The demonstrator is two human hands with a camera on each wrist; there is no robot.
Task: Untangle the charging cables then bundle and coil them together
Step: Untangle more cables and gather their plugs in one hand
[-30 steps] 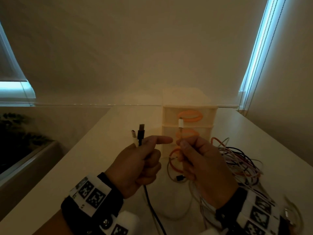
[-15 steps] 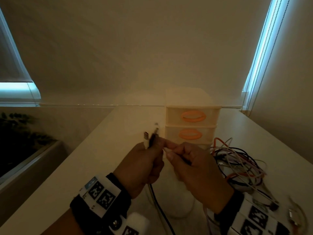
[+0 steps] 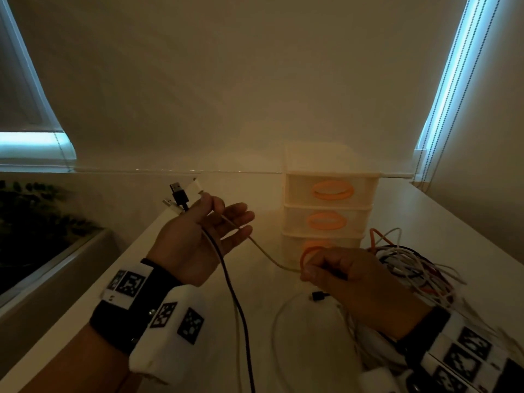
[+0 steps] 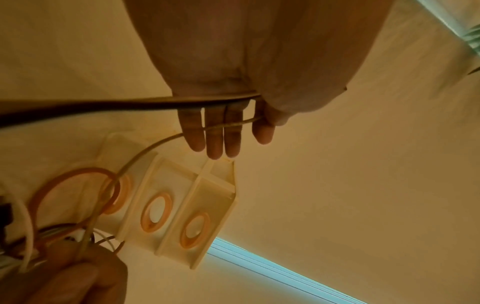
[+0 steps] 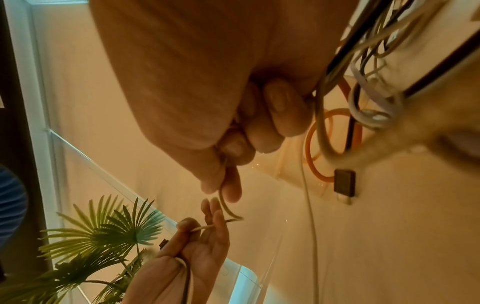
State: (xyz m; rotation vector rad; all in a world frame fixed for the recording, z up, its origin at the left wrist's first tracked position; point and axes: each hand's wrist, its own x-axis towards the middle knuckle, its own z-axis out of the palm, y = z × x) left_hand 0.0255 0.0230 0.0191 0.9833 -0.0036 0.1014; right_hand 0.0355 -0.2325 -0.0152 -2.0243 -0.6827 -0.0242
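The white table (image 3: pixel 93 282) is bounded by a straight left edge, beyond which a grey ledge (image 3: pixel 54 268) and dark foliage (image 3: pixel 34 211) are seen; bare tabletop is left open on the near left side and between the two hands. At the far edge a three-drawer organiser (image 3: pixel 329 211) with orange oval handles is set against the blind (image 3: pixel 255 80). The tangle of cables (image 3: pixel 408 265), white, black and orange, is heaped on the right of the table, just beside the organiser. The left hand (image 3: pixel 195 239) is held raised above the table, palm up, fingers (image 4: pixel 215 133) nearly straight and spread; the plug ends are pinned by the thumb at the index side, a black USB plug (image 3: pixel 178 194) and a white plug (image 3: pixel 195 188) being shown above it. A black cable (image 3: pixel 229 285) is hung from this hand toward the near edge. A pale cable (image 3: pixel 266 256) is stretched across the open fingers to the right hand (image 3: pixel 354 282), where it is pinched between thumb and curled fingers (image 5: pixel 275 115). Patterned square markers are carried on both wristbands (image 3: pixel 130 285); no legible writing is found.
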